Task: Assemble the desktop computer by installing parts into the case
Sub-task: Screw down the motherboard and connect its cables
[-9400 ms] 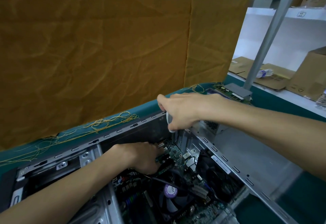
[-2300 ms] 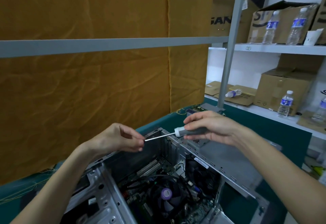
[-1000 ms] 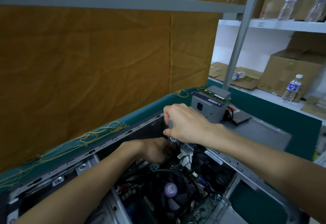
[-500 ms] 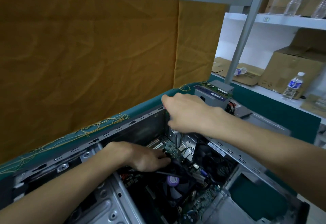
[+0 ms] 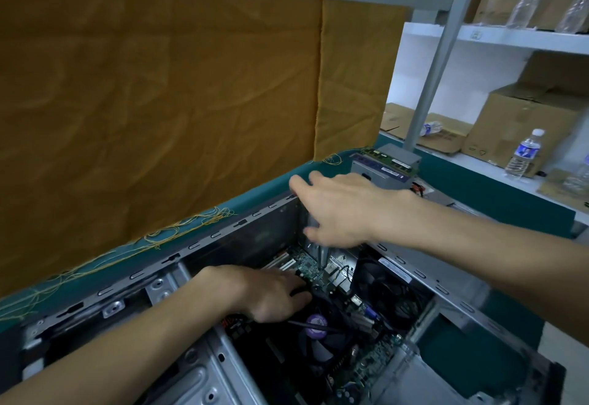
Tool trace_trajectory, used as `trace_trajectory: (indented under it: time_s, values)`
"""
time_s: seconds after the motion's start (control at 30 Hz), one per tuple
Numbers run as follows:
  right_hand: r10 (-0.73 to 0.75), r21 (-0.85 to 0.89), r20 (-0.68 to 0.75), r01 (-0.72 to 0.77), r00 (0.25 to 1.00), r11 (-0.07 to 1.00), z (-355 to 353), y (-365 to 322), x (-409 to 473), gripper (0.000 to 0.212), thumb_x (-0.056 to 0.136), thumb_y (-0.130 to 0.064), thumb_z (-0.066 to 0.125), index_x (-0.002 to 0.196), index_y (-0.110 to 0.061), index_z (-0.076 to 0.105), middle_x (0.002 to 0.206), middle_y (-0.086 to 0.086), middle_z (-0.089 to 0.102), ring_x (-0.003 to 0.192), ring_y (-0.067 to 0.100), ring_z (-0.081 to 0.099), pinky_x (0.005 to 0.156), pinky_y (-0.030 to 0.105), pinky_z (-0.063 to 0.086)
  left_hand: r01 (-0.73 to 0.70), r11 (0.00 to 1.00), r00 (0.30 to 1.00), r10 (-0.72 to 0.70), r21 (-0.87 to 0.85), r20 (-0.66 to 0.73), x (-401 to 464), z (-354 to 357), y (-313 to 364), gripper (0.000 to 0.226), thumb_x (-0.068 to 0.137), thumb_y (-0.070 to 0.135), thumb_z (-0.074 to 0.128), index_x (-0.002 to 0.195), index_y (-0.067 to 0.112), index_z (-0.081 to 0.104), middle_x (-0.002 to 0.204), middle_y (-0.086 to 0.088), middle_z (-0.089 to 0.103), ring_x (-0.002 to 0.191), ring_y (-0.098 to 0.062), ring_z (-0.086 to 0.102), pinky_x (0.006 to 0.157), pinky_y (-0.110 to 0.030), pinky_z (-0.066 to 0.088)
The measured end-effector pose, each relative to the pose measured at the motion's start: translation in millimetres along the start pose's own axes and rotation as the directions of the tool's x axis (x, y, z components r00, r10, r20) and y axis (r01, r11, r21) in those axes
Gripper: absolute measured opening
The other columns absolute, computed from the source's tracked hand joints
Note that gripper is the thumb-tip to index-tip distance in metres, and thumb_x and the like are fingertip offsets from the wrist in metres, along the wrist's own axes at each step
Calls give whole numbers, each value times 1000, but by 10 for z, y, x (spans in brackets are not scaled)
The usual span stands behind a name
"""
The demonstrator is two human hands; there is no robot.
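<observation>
The open grey computer case point(image 5: 223, 235) lies on its side on the green table. Inside it are the green motherboard point(image 5: 307, 266), a CPU fan with a purple hub point(image 5: 317, 321) and a black rear fan point(image 5: 382, 290). My right hand point(image 5: 341, 210), blurred by motion, grips the handle of a screwdriver point(image 5: 321, 253) from above. Its shaft points straight down onto the board at the far corner. My left hand point(image 5: 274, 293) reaches into the case, its fingers resting on the board beside the screwdriver tip. Whatever is under those fingers is hidden.
A grey power supply point(image 5: 379, 172) with a memory stick point(image 5: 387, 161) on top stands on the table behind the case. An orange cloth point(image 5: 159, 102) hangs close behind. A metal post point(image 5: 436, 63), cardboard boxes point(image 5: 522, 118) and water bottles point(image 5: 524, 154) fill the shelves at right.
Half a second ago my right hand sat a little lower on the screwdriver; it has turned and now blurs. My left hand stays by the tip. The view has shifted slightly.
</observation>
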State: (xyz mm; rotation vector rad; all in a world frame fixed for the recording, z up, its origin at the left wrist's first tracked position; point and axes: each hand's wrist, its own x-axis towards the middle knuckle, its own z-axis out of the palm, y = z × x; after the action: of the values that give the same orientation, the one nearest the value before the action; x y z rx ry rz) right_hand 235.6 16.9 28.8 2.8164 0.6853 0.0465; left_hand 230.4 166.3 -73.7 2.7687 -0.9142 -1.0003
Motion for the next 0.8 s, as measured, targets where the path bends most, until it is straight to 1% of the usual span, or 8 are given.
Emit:
trace_trajectory:
  time_s: [0.07, 0.17, 0.23, 0.33, 0.47, 0.57, 0.7, 0.8]
  values:
    - [-31, 40, 39, 30, 999, 999, 0, 25, 16, 35, 91, -23, 62, 111, -16, 34, 86, 3, 48, 71, 28, 55, 53, 40, 40, -7, 1000, 1000, 7, 2, -23, -2, 4, -12, 60, 107, 55, 25, 159, 24, 28, 168, -3, 19, 155, -22, 18, 126, -37, 15]
    - [-54, -154, -100, 38, 993, 987, 60, 25, 35, 33, 103, -41, 51, 114, -14, 37, 70, 0, 42, 62, 28, 47, 49, 36, 29, -33, 999, 998, 34, 13, -46, -8, 7, -21, 56, 106, 55, 26, 158, 32, 27, 167, 2, 22, 154, -20, 21, 125, -36, 16]
    - [-29, -106, -49, 24, 998, 994, 41, 60, 49, 40, 102, -46, 51, 121, -14, 37, 82, 2, 44, 68, 28, 48, 55, 38, 32, -41, 999, 998, 42, 32, -50, -7, 17, -29, 55, 106, 57, 24, 158, 41, 21, 168, 5, 18, 155, -20, 18, 126, -41, 15]
    - [-52, 5, 65, 52, 997, 999, 10, 69, 50, 45, 96, -30, 58, 131, -15, 35, 104, 7, 55, 78, 28, 53, 60, 38, 36, -55, 996, 996, 59, 75, -59, -7, 31, -36, 53, 106, 56, 22, 158, 48, 12, 170, 4, 13, 156, -21, 13, 126, -45, 14]
    - [-63, -167, -72, 50, 995, 985, 41, 28, 21, 43, 102, -49, 51, 123, -14, 37, 78, 2, 51, 60, 25, 39, 48, 35, 18, -68, 991, 995, 77, 115, -71, -3, 18, -24, 53, 107, 53, 22, 158, 47, 11, 170, 0, 14, 156, -24, 15, 126, -44, 15]
    - [-54, -2, 48, 54, 997, 999, 17, 79, 36, 42, 94, -31, 64, 116, -17, 31, 84, 0, 48, 64, 21, 49, 50, 35, 28, -77, 992, 996, 82, 98, -47, -18, 18, -9, 52, 108, 51, 22, 158, 48, 9, 170, 2, 14, 156, -23, 16, 126, -42, 15]
    - [-82, -208, -116, 56, 990, 977, 85, 67, 16, 41, 105, -46, 48, 124, -12, 36, 81, 6, 56, 70, 33, 56, 54, 37, 31, -67, 993, 997, 70, 101, -28, -27, 18, 20, 52, 108, 50, 20, 158, 48, 7, 170, 1, 10, 156, -25, 15, 127, -42, 14]
    - [-60, -17, 40, 61, 997, 998, 20, 90, 20, 43, 97, -35, 59, 126, -15, 33, 92, 2, 49, 69, 22, 52, 53, 36, 30, -58, 992, 998, 62, 114, -25, -37, 15, 30, 52, 108, 50, 19, 159, 48, 6, 171, -1, 7, 156, -26, 13, 127, -43, 13]
